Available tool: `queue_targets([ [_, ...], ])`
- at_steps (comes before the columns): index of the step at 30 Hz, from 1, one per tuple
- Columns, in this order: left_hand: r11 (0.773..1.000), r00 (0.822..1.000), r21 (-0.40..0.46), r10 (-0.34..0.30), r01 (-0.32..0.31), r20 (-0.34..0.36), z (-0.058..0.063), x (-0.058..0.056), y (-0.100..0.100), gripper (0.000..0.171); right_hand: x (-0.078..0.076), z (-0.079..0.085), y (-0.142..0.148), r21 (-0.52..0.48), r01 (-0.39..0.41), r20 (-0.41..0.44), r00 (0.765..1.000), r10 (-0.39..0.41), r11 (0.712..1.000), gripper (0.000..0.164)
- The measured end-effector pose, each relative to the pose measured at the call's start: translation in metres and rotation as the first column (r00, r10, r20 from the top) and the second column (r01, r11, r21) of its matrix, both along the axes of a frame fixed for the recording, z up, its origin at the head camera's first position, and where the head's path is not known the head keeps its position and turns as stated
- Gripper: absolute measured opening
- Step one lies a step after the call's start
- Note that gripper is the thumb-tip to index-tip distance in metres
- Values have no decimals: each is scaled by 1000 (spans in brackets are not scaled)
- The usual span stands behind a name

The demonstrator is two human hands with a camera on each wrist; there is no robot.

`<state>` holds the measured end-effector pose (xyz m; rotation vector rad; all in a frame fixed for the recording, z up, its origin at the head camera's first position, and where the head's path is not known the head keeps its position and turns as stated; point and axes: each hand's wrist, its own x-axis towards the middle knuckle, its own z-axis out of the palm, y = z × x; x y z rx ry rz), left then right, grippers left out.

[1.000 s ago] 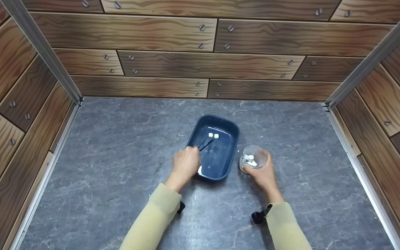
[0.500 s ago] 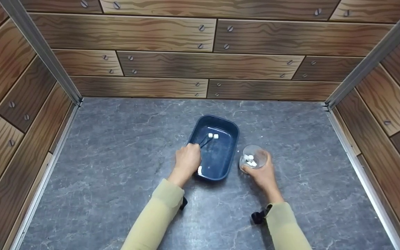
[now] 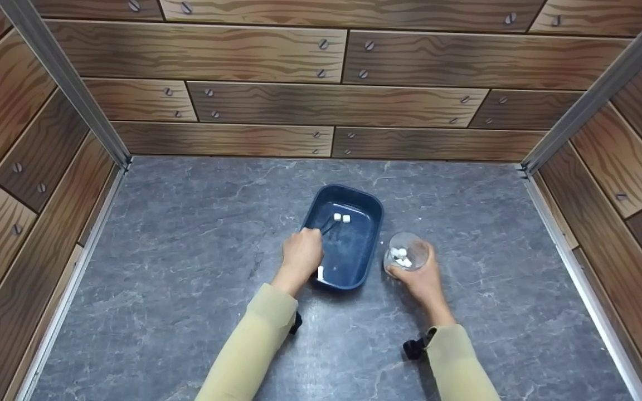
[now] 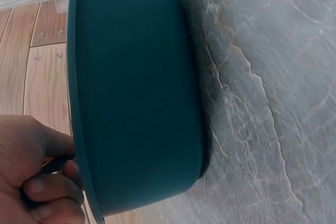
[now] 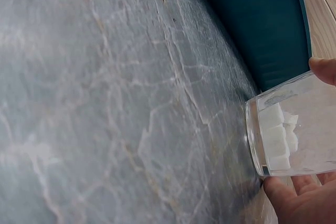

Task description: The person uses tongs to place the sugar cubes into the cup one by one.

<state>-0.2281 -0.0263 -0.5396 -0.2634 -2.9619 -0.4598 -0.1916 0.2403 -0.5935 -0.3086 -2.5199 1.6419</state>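
My left hand (image 3: 302, 255) grips dark tongs (image 3: 330, 226) over the left rim of a deep blue rectangular dish (image 3: 349, 262). The tongs' tips are close to two white cubes (image 3: 346, 219), which look like sugar cubes, side by side at the dish's far end. Whether the tips touch them, I cannot tell. In the left wrist view, curled fingers hold the dark handle (image 4: 55, 164), and the dish wall hides the cubes. My right hand (image 3: 422, 278) holds a clear glass (image 3: 410, 245) just right of the dish. Several white cubes (image 5: 275, 137) lie at its bottom.
Dish and glass stand on a grey marbled surface (image 3: 198, 234). Wood-patterned panels (image 3: 276, 106) enclose it at the back and both sides, with metal posts (image 3: 594, 94) at the corners. Small white crumbs lie on the surface between dish and glass.
My left hand has shifted slightly right and away from me, and the tongs' arms have come closer together. The two cubes have barely moved. My right hand and the glass stay where they were.
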Motion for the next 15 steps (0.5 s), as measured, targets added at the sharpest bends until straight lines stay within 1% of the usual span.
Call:
queue_targets([
  [4,1000,1000,0,0,0,0,0,-1,0,5,0,-1,0,0,5,-2,1000,-5,1000,97],
  [15,1000,1000,12,0,0,-9,-3,-2,-1,6,0,1,0,6,7,7,1000,-7,1000,99],
])
